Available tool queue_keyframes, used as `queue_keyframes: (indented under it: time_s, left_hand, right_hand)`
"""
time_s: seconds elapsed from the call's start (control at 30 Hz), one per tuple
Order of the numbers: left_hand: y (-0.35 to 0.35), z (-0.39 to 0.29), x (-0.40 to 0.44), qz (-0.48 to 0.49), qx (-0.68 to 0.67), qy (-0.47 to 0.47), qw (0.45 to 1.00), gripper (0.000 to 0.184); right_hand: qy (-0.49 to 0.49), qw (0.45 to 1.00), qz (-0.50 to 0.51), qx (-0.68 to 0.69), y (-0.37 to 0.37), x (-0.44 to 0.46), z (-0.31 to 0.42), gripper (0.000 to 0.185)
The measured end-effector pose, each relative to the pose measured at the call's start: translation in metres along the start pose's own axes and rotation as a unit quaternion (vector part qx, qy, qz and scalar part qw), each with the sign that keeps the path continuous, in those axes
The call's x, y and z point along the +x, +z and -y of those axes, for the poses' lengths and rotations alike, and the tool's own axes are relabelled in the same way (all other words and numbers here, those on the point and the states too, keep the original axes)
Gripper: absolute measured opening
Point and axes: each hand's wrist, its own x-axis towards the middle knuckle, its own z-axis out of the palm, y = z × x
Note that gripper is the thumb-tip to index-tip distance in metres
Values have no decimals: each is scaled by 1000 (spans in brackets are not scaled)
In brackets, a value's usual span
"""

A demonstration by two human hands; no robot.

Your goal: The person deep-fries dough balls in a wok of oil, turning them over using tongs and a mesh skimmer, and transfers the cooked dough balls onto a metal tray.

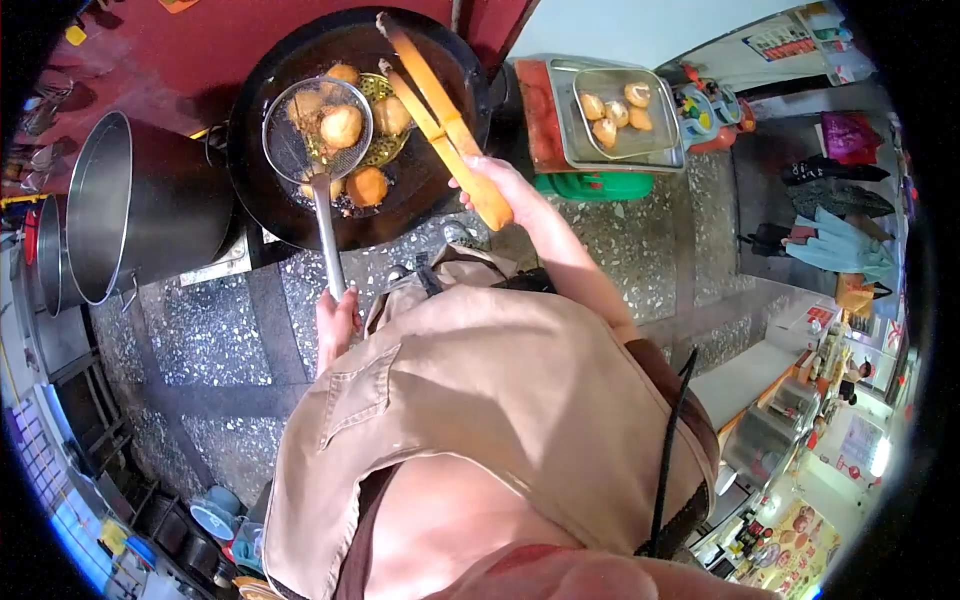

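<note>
My left hand is closed round the handle of a wire skimmer. The skimmer's mesh bowl is over a large black wok and has round golden-brown fried pieces in it. More brown pieces lie in the wok, some at a yellowish perforated ladle beside the skimmer. With my right hand I grip long wooden tongs. Their two arms slant up and left over the wok's right side, tips apart, with nothing between them.
Right of the wok, a metal tray bears a glass dish with several browned pieces. A green basin is below it. Tall metal pots stand at the left. Bags and cloths lie at the far right.
</note>
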Motion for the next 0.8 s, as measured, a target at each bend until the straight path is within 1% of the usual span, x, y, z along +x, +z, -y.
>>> queue_keyframes:
  time_s: [0.13,0.4,0.57,0.63,0.73,0.8]
  left_hand:
    - [-6,8,6,3,25,2,1000,19]
    - [-10,10,22,25,15,26,999,19]
    - [-8,10,26,22,9,17,1000,18]
    - [-6,16,31,21,-13,8,1000,15]
    - [-5,19,35,15,-13,-2,1000,14]
    - [-4,22,38,17,-20,11,1000,16]
  right_hand:
    - [11,1000,-6,-3,14,-2,-9,47]
    - [13,999,-50,-2,24,-10,-20,48]
    - [18,998,-54,15,23,-6,-23,47]
    - [22,998,-55,19,23,-3,-23,47]
    - [22,999,-43,15,26,0,-22,47]
    - [40,998,-39,7,28,2,-21,46]
